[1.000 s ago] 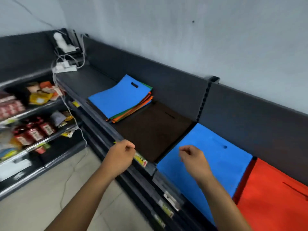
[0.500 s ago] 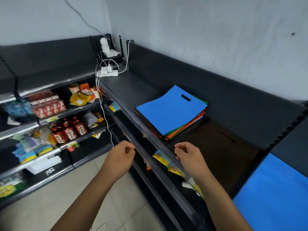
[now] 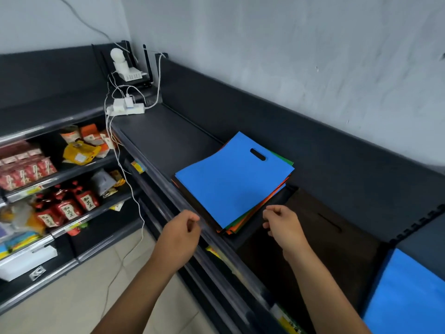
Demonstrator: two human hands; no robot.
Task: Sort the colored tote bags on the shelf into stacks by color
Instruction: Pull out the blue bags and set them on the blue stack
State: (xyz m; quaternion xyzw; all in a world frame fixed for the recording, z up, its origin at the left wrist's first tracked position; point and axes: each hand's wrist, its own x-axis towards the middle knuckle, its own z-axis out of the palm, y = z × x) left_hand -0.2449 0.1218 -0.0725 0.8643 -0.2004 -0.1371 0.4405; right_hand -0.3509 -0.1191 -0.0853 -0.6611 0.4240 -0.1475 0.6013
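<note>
The mixed bag pile lies on the shelf (1 dark bag right), power strip behind.

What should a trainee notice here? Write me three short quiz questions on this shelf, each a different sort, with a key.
1. True or false: the right hand grips a bag.
2. Which colour tops the mixed stack? A orange, B blue, C green.
3. Fill in: the flat bag beside that stack, nearest the right hand, is ____.
Key: 1 false; 2 B; 3 brown.
</note>
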